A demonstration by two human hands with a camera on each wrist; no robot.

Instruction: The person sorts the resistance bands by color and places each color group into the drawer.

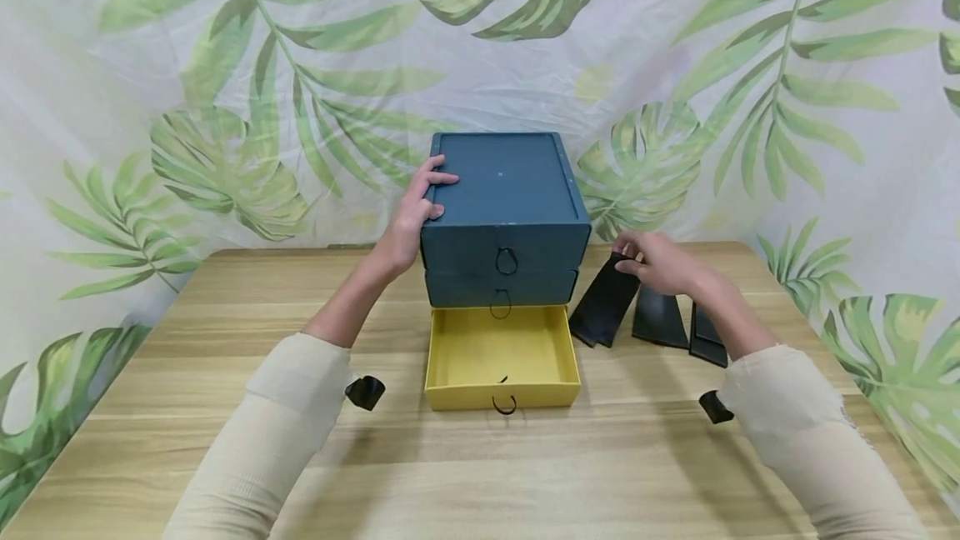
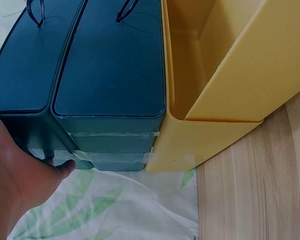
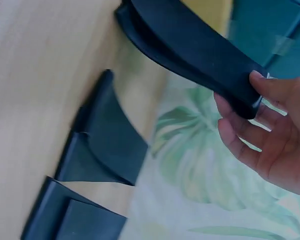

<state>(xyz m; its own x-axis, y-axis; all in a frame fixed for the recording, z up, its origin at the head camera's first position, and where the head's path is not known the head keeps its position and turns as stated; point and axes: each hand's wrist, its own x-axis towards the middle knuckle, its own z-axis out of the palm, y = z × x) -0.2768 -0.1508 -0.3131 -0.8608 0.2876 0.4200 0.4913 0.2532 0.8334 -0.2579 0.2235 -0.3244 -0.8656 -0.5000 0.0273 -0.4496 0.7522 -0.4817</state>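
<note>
A stack of drawers stands mid-table, with two blue drawer units (image 1: 504, 248) above a yellow one. The yellow bottom drawer (image 1: 501, 397) is pulled out toward me, a black cord loop on its front. My left hand (image 1: 411, 215) rests on the left top edge of the stack, fingers over the top; its thumb lies along the blue side in the left wrist view. To the right of the stack, my right hand (image 1: 660, 263) pinches the upper end of a black folded leather-like piece (image 3: 200, 50) between thumb and fingers. The piece slants down, its lower end close to the table.
More black folded pieces lie right of the stack: one flared piece (image 1: 660, 319) and a shorter overlapping pair (image 1: 707, 338). Wrist-camera straps show as black bits at both sleeves. A leaf-print cloth (image 1: 510, 82) hangs behind the wooden table (image 1: 480, 473).
</note>
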